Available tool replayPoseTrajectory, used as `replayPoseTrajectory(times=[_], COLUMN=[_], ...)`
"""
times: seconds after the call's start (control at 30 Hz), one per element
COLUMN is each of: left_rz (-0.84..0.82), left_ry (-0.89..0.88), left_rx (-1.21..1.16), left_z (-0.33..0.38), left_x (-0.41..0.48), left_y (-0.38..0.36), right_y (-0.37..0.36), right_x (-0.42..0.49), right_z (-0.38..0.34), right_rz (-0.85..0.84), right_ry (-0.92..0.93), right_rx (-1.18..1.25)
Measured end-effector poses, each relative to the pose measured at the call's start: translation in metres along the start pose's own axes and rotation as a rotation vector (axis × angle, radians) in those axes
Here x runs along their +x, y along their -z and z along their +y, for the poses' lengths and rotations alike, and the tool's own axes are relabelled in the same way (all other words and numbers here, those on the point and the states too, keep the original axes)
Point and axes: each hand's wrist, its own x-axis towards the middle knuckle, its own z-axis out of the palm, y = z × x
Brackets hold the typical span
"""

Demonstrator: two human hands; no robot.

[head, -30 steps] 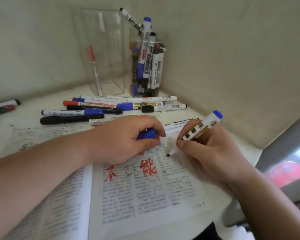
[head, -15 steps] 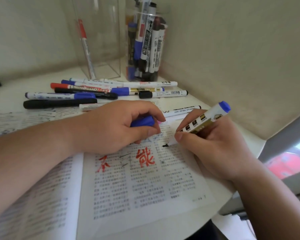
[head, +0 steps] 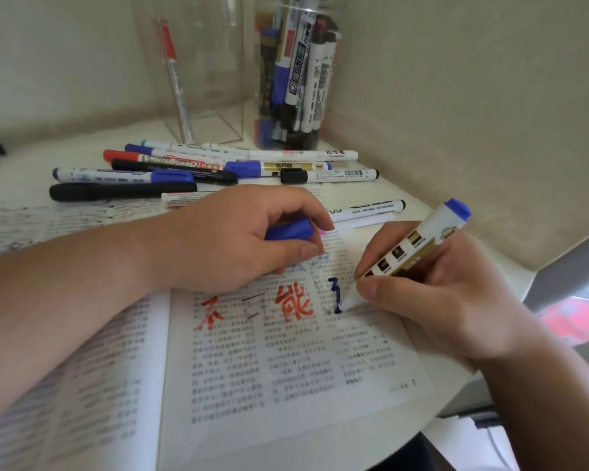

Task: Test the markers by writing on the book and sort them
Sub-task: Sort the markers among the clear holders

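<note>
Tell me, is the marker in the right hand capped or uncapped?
Uncapped. The marker has its bare tip on the book page at the end of a blue stroke, and the left hand grips a blue cap.

Beige corner walls (head: 456, 96) behind a white table (head: 449, 212).

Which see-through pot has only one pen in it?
The square box on the left: a single red-capped pen leans inside it. The round jar beside it is packed with markers.
</note>
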Motion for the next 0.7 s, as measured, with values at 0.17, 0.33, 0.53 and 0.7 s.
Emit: replayPoseTrajectory(times=[0.17, 0.33, 0.53, 0.7], left_rz=[-0.003, -0.007, -0.002, -0.006], left_ry=[0.0, -0.001, 0.003, 0.01], left_rx=[0.004, 0.006, 0.004, -0.003], left_z=[0.0, -0.002, -0.003, -0.001], left_x=[0.001, 0.001, 0.001, 0.001], left_y=[0.0, -0.001, -0.001, -0.001], right_y=[-0.001, -0.004, -0.008, -0.006], right_x=[0.003, 0.003, 0.004, 0.004], right_z=[-0.001, 0.007, 0.0, 0.004], right_rz=[0.01, 0.317, 0.334, 0.402], right_ry=[-0.015, -0.033, -0.096, -0.098], right_rx=[-0.022, -0.021, -0.153, -0.255])
